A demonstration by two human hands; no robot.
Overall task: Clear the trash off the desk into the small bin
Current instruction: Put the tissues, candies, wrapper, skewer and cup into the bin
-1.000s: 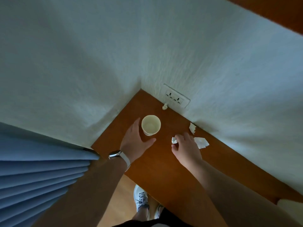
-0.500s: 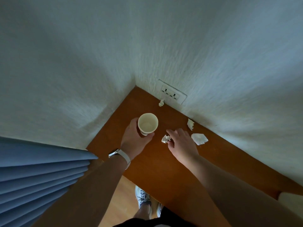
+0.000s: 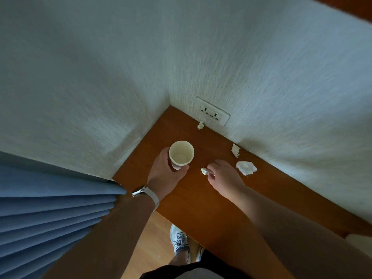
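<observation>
The left hand (image 3: 167,174) is wrapped around a cream paper cup (image 3: 181,155), holding it upright with its mouth open. Just right of the cup, the right hand (image 3: 223,176) has its fingertips pinched on a small crumpled paper wad (image 3: 204,171), close above the wooden counter (image 3: 201,202). Further right of the cup, a flattened white tissue (image 3: 246,168) lies on the counter, and a smaller torn scrap (image 3: 235,150) sits beside it near the wall. Beyond the cup, another tiny wad (image 3: 200,125) rests below the wall socket (image 3: 213,113). A watch (image 3: 141,191) circles the left wrist, beside a blue curtain (image 3: 50,208).
</observation>
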